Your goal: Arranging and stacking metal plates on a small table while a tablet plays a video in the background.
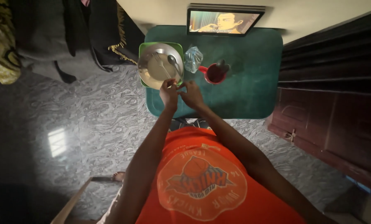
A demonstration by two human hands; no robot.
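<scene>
A round metal plate [152, 72] rests on a green square plate [143, 46] at the near left of a green table [247, 83]. A fork [161, 64] and a spoon [173, 62] lie on the metal plate. My left hand [168, 92] and my right hand [191, 93] meet at the plate's near rim, fingertips pinched together. Whether they hold something small between them I cannot tell.
A crumpled clear plastic bag [193, 58] and a red mug [213, 74] with a dark object in it stand right of the plates. A lit tablet screen [222, 21] leans against the far wall. Dark wooden furniture [335, 103] flanks the right; hanging clothes [61, 33] are at left.
</scene>
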